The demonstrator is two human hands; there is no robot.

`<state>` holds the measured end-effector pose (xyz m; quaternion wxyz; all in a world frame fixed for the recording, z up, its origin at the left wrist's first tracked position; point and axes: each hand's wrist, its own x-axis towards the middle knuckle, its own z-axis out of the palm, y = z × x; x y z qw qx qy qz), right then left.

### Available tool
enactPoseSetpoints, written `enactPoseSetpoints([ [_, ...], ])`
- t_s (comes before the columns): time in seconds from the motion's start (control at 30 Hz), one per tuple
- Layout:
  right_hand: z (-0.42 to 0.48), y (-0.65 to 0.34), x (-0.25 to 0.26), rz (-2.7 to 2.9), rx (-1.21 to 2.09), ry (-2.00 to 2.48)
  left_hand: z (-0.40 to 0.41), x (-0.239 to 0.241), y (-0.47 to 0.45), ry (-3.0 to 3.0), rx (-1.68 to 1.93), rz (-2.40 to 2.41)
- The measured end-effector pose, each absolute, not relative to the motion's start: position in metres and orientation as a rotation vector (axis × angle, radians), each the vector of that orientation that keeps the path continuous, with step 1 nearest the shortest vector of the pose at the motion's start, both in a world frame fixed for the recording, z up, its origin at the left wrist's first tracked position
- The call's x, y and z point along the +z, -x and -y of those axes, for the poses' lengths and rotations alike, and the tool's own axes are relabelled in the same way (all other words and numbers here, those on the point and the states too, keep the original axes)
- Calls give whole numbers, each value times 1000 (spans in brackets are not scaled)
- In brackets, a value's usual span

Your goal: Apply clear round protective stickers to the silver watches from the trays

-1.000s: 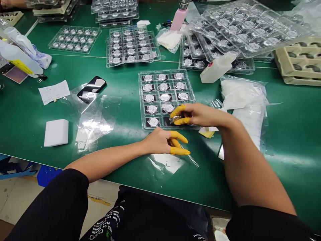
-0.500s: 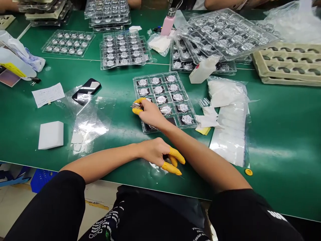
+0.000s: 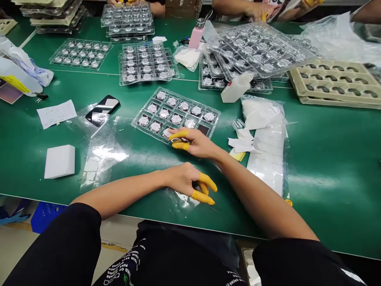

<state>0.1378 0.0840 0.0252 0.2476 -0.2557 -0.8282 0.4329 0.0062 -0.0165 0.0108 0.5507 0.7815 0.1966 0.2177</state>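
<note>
Clear plastic tray of watches

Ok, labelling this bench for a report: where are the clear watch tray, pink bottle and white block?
Clear watch tray (image 3: 218, 115): head view, right rim corner.
Pink bottle (image 3: 195, 38): head view, middle of its body.
White block (image 3: 59, 162): head view, its top face.

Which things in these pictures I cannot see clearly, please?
All in the head view:
- The right hand covers most of the round metal piece.
- The left hand hides whatever lies under its curled fingers.
- The paper note: writing too small to read.
- The co-worker's arm: cut off by the top edge.
</note>
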Motion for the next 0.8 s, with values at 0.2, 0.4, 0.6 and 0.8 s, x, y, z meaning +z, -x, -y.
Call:
enactPoseSetpoints([
  [0.2,-42,-206,45,1451,1392,1179,8,9,-9,-1487,648,-747],
  [0.4,-31,-238,49,1427,1501,1398,4,8,-15,-1295,721,-924],
  [0.6,-26,-235,59,1782,1660,1285,3,7,-14,-1269,707,-976],
  [0.8,-24,-234,55,1615,1666,1224,3,7,-13,-1215,686,-814],
])
